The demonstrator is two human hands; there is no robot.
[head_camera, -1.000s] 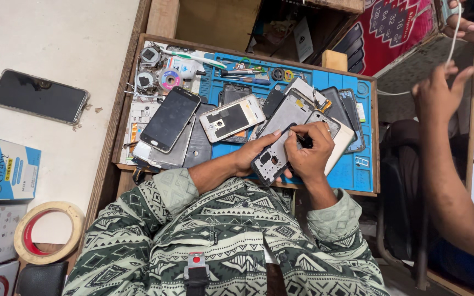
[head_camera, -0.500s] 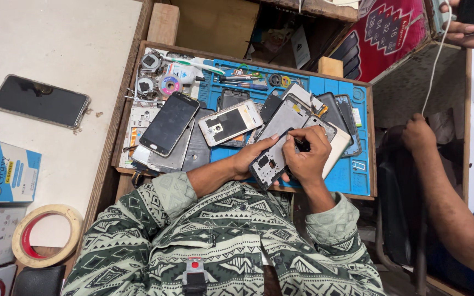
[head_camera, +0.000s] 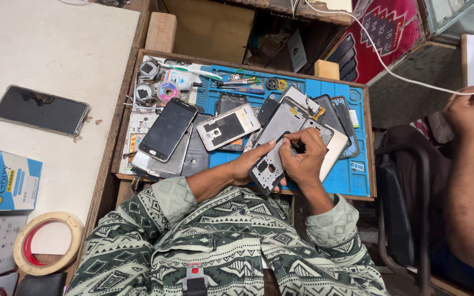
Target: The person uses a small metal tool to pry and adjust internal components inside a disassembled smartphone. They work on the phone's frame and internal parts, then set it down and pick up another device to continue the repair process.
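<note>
Hands: left hand (head_camera: 252, 164) curled under the opened phone (head_camera: 269, 165), fingers clamped on its edge | right hand (head_camera: 304, 159) pinched shut on a thin dark tool (head_camera: 296, 146), tip on phone | advice: keep phone braced, tool pressure light | beyond hands: blue mat (head_camera: 352, 175) on bench, phones spread left.

From my remote seat, a blue mat (head_camera: 357, 181) fills a wooden tray (head_camera: 124, 118), strewn with a black phone (head_camera: 168, 129), a silver back cover (head_camera: 228, 126) and small reels (head_camera: 167, 91) toward eleven o'clock. On the pale table at nine o'clock I see another black phone (head_camera: 40, 110), with a blue box (head_camera: 4, 180) and a tape roll (head_camera: 46, 243) toward seven. At three o'clock, another person's forearm (head_camera: 470, 203) rises beside a white cable (head_camera: 390, 68).
</note>
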